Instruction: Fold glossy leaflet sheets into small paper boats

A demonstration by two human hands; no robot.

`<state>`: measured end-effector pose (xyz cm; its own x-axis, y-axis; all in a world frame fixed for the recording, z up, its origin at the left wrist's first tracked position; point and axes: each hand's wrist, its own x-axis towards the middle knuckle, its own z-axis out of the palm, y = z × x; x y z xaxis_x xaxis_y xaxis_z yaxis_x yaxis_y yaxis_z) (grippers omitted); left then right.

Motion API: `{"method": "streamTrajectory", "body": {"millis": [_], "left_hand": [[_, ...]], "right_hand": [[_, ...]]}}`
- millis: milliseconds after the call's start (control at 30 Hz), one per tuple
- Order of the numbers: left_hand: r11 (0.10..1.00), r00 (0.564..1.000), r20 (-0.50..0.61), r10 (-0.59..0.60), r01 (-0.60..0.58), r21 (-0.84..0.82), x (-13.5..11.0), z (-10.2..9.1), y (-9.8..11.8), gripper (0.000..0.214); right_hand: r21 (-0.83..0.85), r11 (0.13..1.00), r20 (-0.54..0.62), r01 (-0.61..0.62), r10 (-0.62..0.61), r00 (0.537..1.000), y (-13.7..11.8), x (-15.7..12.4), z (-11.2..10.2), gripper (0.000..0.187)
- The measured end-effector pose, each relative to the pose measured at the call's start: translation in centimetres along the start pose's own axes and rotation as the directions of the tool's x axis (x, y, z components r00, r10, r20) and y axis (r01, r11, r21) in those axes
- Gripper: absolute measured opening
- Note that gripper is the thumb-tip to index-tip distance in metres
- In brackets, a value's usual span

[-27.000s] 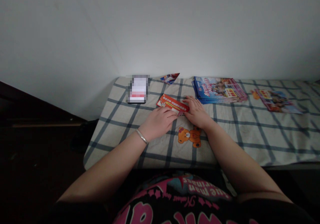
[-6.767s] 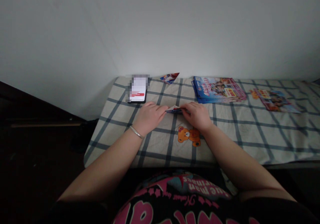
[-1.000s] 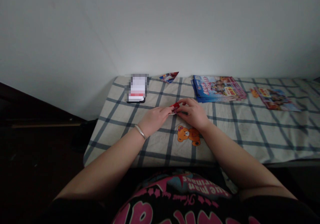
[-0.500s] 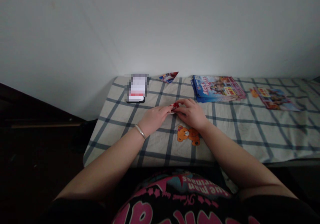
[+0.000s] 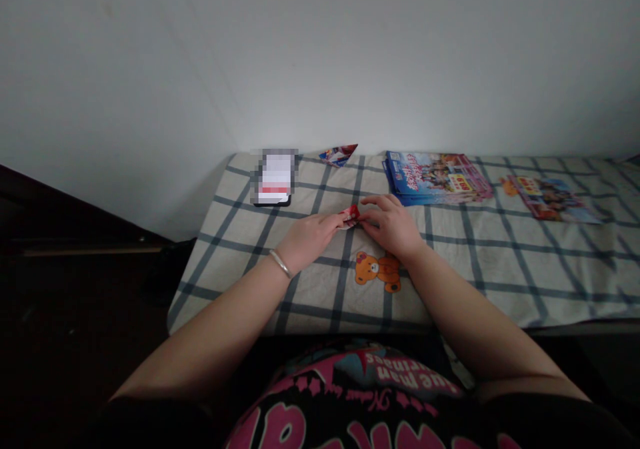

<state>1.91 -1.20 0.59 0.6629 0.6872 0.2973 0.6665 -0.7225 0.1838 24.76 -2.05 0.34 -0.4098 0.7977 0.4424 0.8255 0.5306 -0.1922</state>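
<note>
A small folded piece of red and white printed paper (image 5: 351, 215) lies low over the checked tablecloth, between my two hands. My left hand (image 5: 311, 235), with a silver bangle at its wrist, grips the paper's left end and hides part of it. At the right end, the thumb and a finger of my right hand (image 5: 393, 225) pinch the paper's edge; its other fingers curve above. Just below that hand is an orange bear (image 5: 376, 272) printed on the cloth.
Along the wall stand a phone (image 5: 274, 177) with a blurred screen, a folded paper triangle (image 5: 340, 155) and a stack of colourful flyers (image 5: 435, 179). Farther right lies another flyer (image 5: 555, 199). The tablecloth (image 5: 240, 235) ends at a front edge near my body.
My right hand has shifted slightly right along the folded paper, so more of its red surface shows. My left hand stays almost in place.
</note>
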Motion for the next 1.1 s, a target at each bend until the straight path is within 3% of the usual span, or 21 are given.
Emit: {"method": "streamTrajectory", "body": {"millis": [467, 633, 833, 967, 1100], "left_hand": [[0.992, 0.996, -0.008, 0.086, -0.086, -0.089, -0.1, 0.1, -0.2, 0.021], [0.991, 0.998, -0.036, 0.056, -0.060, -0.120, -0.1, 0.0, -0.1, 0.017], [0.993, 0.999, -0.045, 0.025, -0.030, -0.116, 0.0, 0.3, -0.3, 0.019], [0.993, 0.998, -0.034, 0.047, -0.050, -0.106, 0.0, 0.4, -0.2, 0.020], [0.999, 1.000, 0.003, -0.017, 0.017, -0.039, -0.2, 0.2, 0.0, 0.018]], "right_hand": [[0.165, 0.984, 0.021, 0.069, -0.073, 0.997, -0.4, 0.2, 0.8, 0.002], [0.230, 0.968, -0.041, -0.098, 0.110, 0.993, -0.8, -0.1, 1.3, 0.024], [0.251, 0.966, 0.032, -0.053, 0.046, 0.998, -1.1, 0.1, 1.1, 0.038], [0.169, 0.986, 0.088, 0.007, -0.022, 0.996, -1.2, 0.4, 0.7, 0.024], [0.144, 0.989, 0.094, 0.027, -0.041, 0.995, -1.1, 0.4, 0.5, 0.008]]}}
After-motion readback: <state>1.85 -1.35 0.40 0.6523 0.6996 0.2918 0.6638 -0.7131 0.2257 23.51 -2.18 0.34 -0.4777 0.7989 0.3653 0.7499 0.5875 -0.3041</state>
